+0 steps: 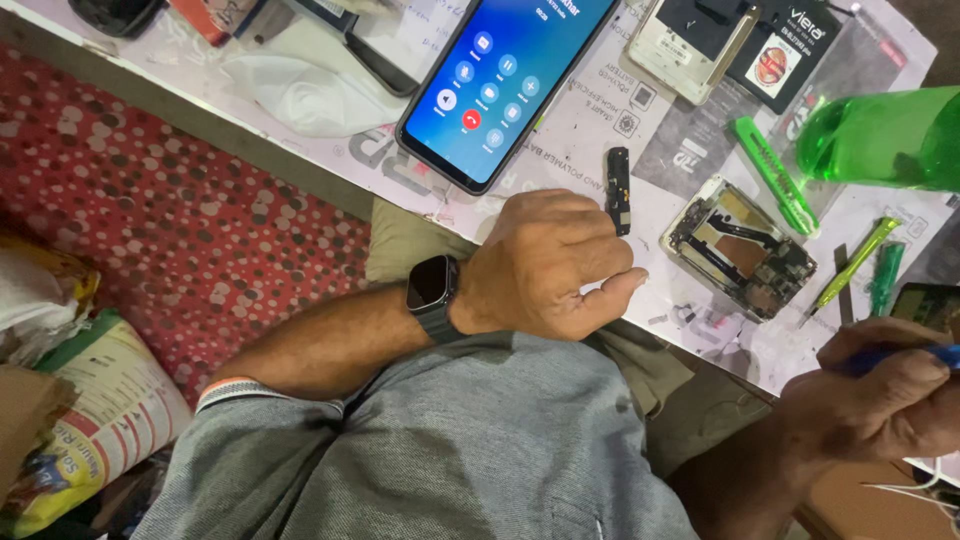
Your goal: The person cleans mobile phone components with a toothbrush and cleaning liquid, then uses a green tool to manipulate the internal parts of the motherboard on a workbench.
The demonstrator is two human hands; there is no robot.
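Observation:
My left hand (545, 265), with a dark square watch (433, 290) on its wrist, rests as a loose fist on the front edge of the worktable (580, 130); I see nothing in it. Just beyond its knuckles lies a small black circuit strip (618, 190). To its right sits an opened phone body (738, 247) with its insides exposed. My right hand (880, 400) at the lower right is closed around a blue-handled tool (905, 358). A lit smartphone (505, 80) with a blue call screen lies farther back.
A green bottle (885, 135) lies on its side at the right. A green cutter (775, 175), green-handled screwdrivers (860, 265), phone batteries (735, 40) and a white cloth (300, 95) lie on the table. A red dotted carpet (170, 210) and sacks (90, 420) are at left.

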